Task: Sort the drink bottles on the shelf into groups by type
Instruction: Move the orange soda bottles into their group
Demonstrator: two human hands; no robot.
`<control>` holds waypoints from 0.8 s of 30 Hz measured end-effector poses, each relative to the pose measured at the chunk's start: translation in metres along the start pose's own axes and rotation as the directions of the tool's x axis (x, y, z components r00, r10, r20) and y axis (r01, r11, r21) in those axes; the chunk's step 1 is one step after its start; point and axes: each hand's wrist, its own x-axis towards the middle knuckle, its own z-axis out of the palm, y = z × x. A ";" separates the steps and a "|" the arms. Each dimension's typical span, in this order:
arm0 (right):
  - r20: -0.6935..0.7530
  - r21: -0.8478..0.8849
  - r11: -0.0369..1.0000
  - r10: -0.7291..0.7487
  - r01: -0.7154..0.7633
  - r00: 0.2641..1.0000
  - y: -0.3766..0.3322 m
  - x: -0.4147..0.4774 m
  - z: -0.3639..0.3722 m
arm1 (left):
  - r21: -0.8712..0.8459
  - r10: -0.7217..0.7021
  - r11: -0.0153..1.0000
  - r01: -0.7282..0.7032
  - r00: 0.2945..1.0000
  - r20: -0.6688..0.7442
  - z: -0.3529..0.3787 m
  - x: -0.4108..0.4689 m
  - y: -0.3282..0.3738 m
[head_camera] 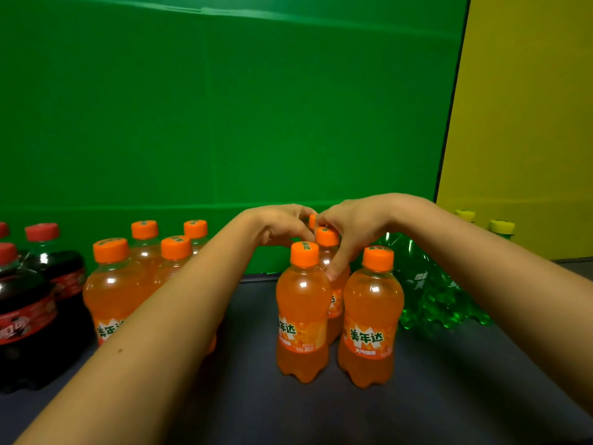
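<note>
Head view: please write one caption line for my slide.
Left hand and right hand on rear orange bottles; cola bottles left, green bottles right.

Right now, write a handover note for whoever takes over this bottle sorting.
Left hand: fingers curled by the rearmost orange cap; grip hidden.
Right hand: grips a rear orange bottle, thumb on its shoulder.
Colas stand far left, an orange group beside them, green bottles on the right.
Done: colas and greens look grouped.
Left: four orange bottles mid-shelf, the front pair untouched, stand apart from the orange group; they probably go there.
</note>
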 end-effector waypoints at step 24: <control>-0.065 0.143 0.990 -0.007 0.016 0.998 -0.012 0.046 0.002 | 0.457 -0.117 0.879 0.135 0.991 -0.066 -0.051 -0.062 -0.012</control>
